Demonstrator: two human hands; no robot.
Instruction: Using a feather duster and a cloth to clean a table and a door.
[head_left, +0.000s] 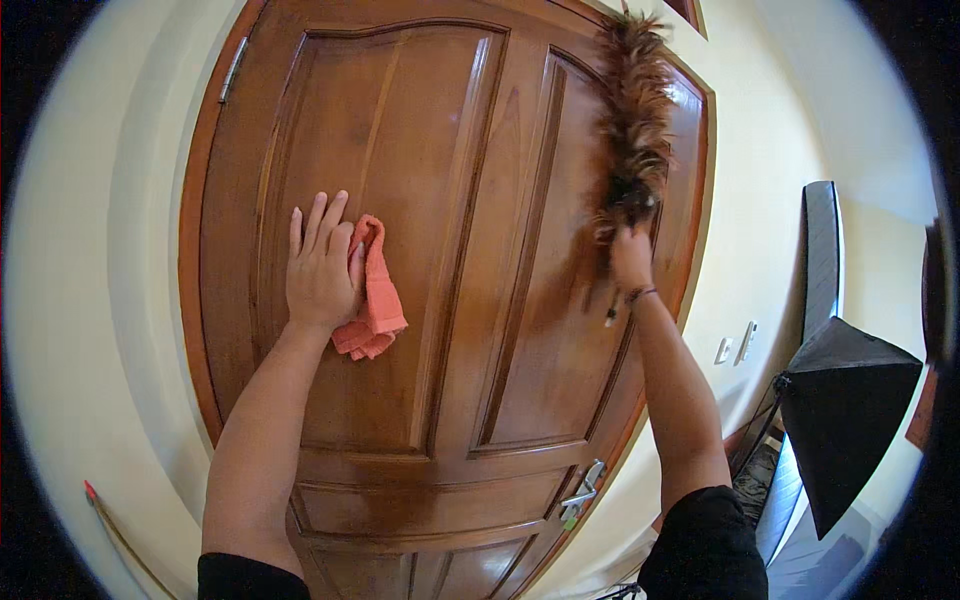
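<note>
A brown panelled wooden door fills the middle of the head view. Flat against its left upper panel rests my left hand, fingers spread upward. A folded coral-pink cloth is pinched between its thumb and the side of the hand, hanging down beside the wrist. My right hand grips a brown feather duster near the base of its feathers. The feathers point up along the right upper panel, blurred at the edges. Below the fist the end of the duster's handle sticks out.
A lever door handle sits low on the door's right side; a metal hinge is at upper left. Right of the frame are a wall switch, a remote control and a black softbox. A thin red-tipped stick leans at lower left.
</note>
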